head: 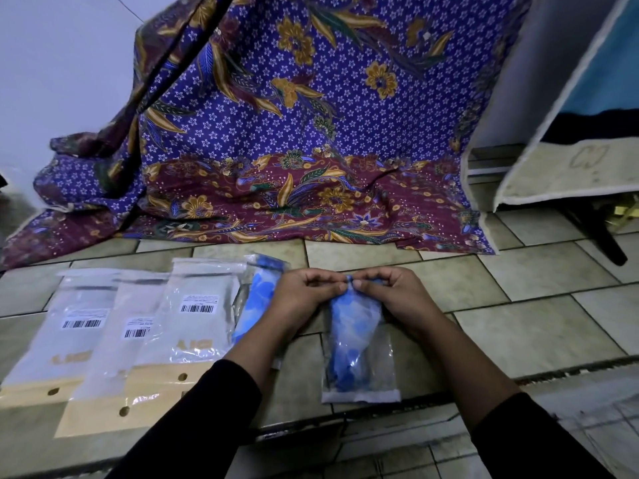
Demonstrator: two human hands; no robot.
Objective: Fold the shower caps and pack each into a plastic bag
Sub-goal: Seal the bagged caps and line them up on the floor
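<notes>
A blue patterned shower cap [351, 326], folded into a narrow strip, lies on the tiled floor with its lower half inside a clear plastic bag [377, 385]. My left hand [304, 295] and my right hand [390, 292] pinch the cap's top end together between thumbs and fingers. A second blue shower cap in a clear bag [257, 295] lies just left of my left hand, partly hidden by my wrist. Three packaged bags with barcode labels [193, 312] lie in an overlapping row further left.
A purple and maroon batik cloth [276, 150] hangs and spreads over the floor behind the work area. A pale cabinet or shelf [553, 174] stands at the right. A dark groove in the floor [345, 414] runs below the bag.
</notes>
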